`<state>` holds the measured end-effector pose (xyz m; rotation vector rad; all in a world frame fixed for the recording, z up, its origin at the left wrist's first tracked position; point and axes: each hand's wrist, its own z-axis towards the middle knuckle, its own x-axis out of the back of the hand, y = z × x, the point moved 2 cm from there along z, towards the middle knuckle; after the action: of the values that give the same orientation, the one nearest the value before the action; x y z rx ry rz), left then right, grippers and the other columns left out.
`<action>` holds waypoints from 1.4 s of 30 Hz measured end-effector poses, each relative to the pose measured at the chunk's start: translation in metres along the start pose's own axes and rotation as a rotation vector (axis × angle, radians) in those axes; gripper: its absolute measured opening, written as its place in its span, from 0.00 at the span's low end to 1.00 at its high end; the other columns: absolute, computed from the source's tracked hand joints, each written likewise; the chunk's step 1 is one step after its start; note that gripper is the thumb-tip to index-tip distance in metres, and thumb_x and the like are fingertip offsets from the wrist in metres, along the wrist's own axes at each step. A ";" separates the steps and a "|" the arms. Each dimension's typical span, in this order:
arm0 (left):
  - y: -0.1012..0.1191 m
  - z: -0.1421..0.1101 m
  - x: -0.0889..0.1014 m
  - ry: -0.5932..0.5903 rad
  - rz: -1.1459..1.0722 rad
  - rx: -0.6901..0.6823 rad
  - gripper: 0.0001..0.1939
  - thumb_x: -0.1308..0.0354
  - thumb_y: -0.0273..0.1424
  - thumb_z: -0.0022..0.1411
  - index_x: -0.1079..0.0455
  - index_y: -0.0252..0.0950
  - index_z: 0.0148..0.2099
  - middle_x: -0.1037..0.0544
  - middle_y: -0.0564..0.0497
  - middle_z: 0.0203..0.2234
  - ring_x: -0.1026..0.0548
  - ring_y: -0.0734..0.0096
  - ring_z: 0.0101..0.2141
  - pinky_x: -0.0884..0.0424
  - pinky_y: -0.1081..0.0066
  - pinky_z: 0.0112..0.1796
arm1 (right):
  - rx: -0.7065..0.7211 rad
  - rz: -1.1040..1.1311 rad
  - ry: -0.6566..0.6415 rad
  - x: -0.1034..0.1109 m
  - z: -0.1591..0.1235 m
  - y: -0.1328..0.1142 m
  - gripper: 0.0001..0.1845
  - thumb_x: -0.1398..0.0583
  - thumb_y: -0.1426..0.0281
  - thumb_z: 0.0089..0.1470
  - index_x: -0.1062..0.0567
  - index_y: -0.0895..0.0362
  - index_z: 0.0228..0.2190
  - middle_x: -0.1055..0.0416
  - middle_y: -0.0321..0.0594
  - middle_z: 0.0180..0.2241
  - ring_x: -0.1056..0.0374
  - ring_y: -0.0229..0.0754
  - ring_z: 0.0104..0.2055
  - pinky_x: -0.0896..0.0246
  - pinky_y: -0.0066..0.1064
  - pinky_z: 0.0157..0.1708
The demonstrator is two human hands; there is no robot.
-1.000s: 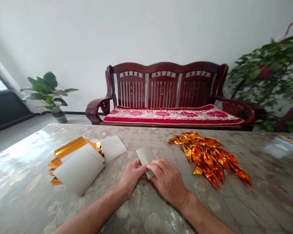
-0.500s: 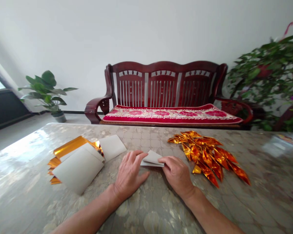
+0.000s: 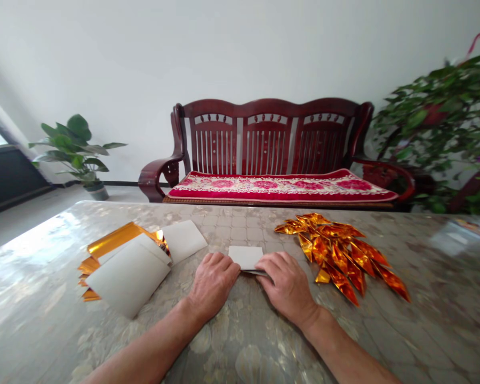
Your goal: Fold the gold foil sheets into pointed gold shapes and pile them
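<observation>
Holding: my left hand (image 3: 213,284) and right hand (image 3: 287,282) rest close together on a folded white sheet (image 3: 246,257), near the middle of the bench (image 3: 44,256)'s near side.

Sheet: it lies flat, with its upper part showing between the hands and pointing away from me. A thin silvery edge shows along its lower side.

Left fingers (image 3: 223,261): curled and narrow, with the tips at the sheet's lower left corner, touching it.

Right fingers (image 3: 270,261): laid over the sheet's lower right corner, covering that part from view.

Grip: both hands bear down on the sheet at the bench. From this view I cannot tell whether the thumbs pinch it or the hands only press.

Left of hands: a white sheet pile (image 3: 128,277) and a loose white sheet (image 3: 183,241) lie over gold foil strips (image 3: 116,241), just beside my left hand.

Right of hands: a heap of folded gold foil pieces (image 3: 336,256) lies near my right hand, not touching it.

Beyond bench: a dark red wooden settee (image 3: 264,144) with a red cushion (image 3: 280,188), between two leafy plants (image 3: 74,146) (image 3: 436,117).
</observation>
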<state>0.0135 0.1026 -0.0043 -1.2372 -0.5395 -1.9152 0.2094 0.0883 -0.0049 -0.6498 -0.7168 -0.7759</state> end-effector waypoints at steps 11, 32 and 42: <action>0.001 -0.001 -0.007 -0.141 -0.138 0.063 0.13 0.51 0.33 0.72 0.28 0.39 0.36 0.25 0.51 0.32 0.29 0.66 0.36 0.39 0.67 0.38 | -0.003 -0.134 -0.189 -0.005 -0.002 0.004 0.02 0.37 0.71 0.59 0.23 0.52 0.33 0.28 0.37 0.33 0.37 0.44 0.40 0.47 0.35 0.40; -0.006 0.002 -0.006 -0.189 -0.436 0.394 0.08 0.46 0.32 0.67 0.26 0.40 0.36 0.21 0.54 0.32 0.25 0.68 0.37 0.36 0.71 0.38 | -0.133 -0.143 -0.285 -0.008 0.008 0.009 0.12 0.41 0.66 0.62 0.26 0.54 0.27 0.27 0.35 0.30 0.35 0.41 0.36 0.48 0.32 0.36; -0.009 0.001 -0.005 -0.194 -0.387 0.433 0.06 0.43 0.34 0.65 0.27 0.41 0.37 0.21 0.55 0.31 0.24 0.68 0.36 0.39 0.72 0.34 | -0.169 -0.208 -0.291 -0.009 0.009 0.009 0.13 0.40 0.66 0.60 0.27 0.54 0.24 0.26 0.35 0.28 0.35 0.41 0.34 0.50 0.32 0.34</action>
<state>0.0085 0.1105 -0.0079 -1.0888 -1.3013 -1.8496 0.2092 0.1039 -0.0085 -0.8617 -1.0023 -0.9510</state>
